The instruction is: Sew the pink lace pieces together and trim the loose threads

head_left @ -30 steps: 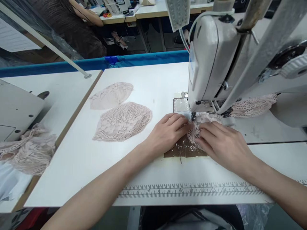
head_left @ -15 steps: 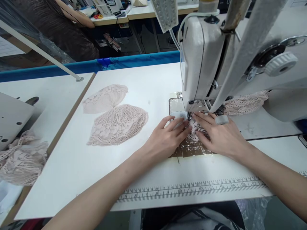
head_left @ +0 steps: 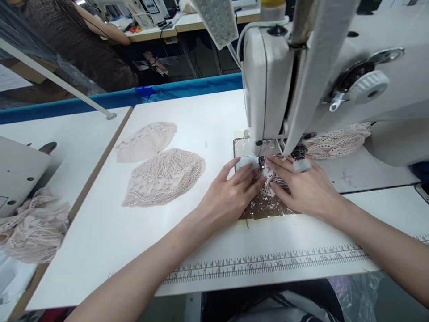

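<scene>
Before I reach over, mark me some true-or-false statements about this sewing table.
1. The left hand and right hand have fingers at the lace beneath the sewing machine. True.
2. The two loose lace pieces lie right of the machine. False: a ruffled piece and a paler piece lie left of it.
3. Measuring marks run along the far edge. False: the ruler scale runs along the near edge.
4. A bunched lace heap lies at the far left. True.

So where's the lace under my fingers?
Head view, right of centre: the lace lies between your left hand and right hand, below the sewing machine head.
</scene>
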A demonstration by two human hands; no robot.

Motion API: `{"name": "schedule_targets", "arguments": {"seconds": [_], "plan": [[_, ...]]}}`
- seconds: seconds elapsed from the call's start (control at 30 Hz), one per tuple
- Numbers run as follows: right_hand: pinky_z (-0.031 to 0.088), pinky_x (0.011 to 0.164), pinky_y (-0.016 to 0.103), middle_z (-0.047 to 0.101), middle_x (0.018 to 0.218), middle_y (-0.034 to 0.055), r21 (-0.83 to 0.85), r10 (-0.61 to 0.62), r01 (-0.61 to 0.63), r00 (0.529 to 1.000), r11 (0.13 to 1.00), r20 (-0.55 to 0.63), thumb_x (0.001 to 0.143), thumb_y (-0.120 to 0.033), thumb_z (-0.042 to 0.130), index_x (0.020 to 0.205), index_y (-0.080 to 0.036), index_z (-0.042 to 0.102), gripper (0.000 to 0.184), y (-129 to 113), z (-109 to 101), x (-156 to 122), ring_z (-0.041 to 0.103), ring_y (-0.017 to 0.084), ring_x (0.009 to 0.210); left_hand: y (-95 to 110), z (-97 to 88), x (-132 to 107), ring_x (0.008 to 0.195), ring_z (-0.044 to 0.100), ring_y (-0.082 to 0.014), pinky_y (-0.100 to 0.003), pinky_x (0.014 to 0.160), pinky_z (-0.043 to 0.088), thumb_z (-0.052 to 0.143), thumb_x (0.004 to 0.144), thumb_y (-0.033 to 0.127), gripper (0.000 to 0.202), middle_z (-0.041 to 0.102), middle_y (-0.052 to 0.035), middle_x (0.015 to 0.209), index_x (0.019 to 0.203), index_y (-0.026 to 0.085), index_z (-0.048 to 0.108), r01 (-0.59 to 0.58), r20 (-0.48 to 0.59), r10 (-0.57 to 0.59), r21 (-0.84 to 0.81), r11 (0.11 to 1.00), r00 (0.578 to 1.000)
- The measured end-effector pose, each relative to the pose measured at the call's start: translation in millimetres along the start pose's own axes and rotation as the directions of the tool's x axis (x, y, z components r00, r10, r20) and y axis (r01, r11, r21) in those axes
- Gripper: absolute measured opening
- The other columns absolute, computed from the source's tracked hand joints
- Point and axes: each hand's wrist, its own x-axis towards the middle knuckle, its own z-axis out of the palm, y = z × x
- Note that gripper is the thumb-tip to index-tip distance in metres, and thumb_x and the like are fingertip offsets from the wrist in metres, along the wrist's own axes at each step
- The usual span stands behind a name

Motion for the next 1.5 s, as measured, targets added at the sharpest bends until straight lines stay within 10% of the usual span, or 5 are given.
{"name": "schedule_targets", "arguments": {"seconds": [0.43,0.67,1.03,1.23,1.5], "plan": [[0.040,0.091,0.041,0.071,0.105,0.0096,0.068,-0.120,0.124,0.990,0.990,-0.069,0.089,-0.044,0.052,0.108,-0.014,0.066,0.038,-2,-8,-7,0.062,0.026,0.095,5,3.9,1,0.121,0.057,-0.0256,-0.054,0.111,0.035,0.049,0.092,0.015,0.034,0.066,-0.0114,0.123,0.124,0.014,0.061,0.098,-0.055,-0.102,-0.074,0.992,0.993],[0.040,0.074,0.034,0.071,0.100,0.0091,-0.051,-0.119,0.116,0.990,0.992,-0.071,0.085,-0.011,0.046,0.107,-0.015,0.064,0.029,-5,-3,-7,0.061,0.022,0.087,9,12.1,6,0.098,0.066,-0.0173,-0.043,0.105,0.043,0.054,0.092,0.017,0.018,0.074,-0.0029,0.104,0.104,0.019,0.068,0.169,-0.229,-0.193,-0.122,0.978,0.954],[0.040,0.067,0.031,0.071,0.092,0.0095,0.054,-0.040,0.045,0.995,0.998,-0.088,0.095,-0.022,0.040,0.104,-0.014,0.065,0.027,1,-3,-6,0.063,0.022,0.086,10,13.3,10,0.091,0.068,-0.0147,-0.038,0.103,0.045,0.055,0.091,0.014,0.012,0.075,-0.0003,0.099,0.094,0.018,0.066,0.128,-0.273,-0.179,-0.196,0.972,0.945],[0.041,0.073,0.035,0.070,0.102,0.0112,0.064,-0.096,0.097,0.995,0.993,-0.005,0.091,-0.035,0.046,0.117,-0.014,0.059,0.036,1,-12,-6,0.061,0.027,0.093,9,15.4,12,0.087,0.068,-0.0128,-0.036,0.101,0.045,0.053,0.092,0.014,0.012,0.075,-0.0002,0.095,0.092,0.017,0.064,0.180,-0.243,-0.248,-0.270,0.946,0.938],[0.044,0.075,0.034,0.072,0.096,0.0055,0.032,-0.155,0.159,0.982,0.987,-0.110,0.088,-0.013,0.047,0.104,-0.019,0.066,0.026,2,-5,-6,0.062,0.019,0.081,10,11.5,11,0.091,0.067,-0.0144,-0.038,0.104,0.042,0.049,0.093,0.016,0.017,0.073,-0.0017,0.096,0.100,0.017,0.064,0.220,-0.176,-0.291,-0.339,0.915,0.940]]}}
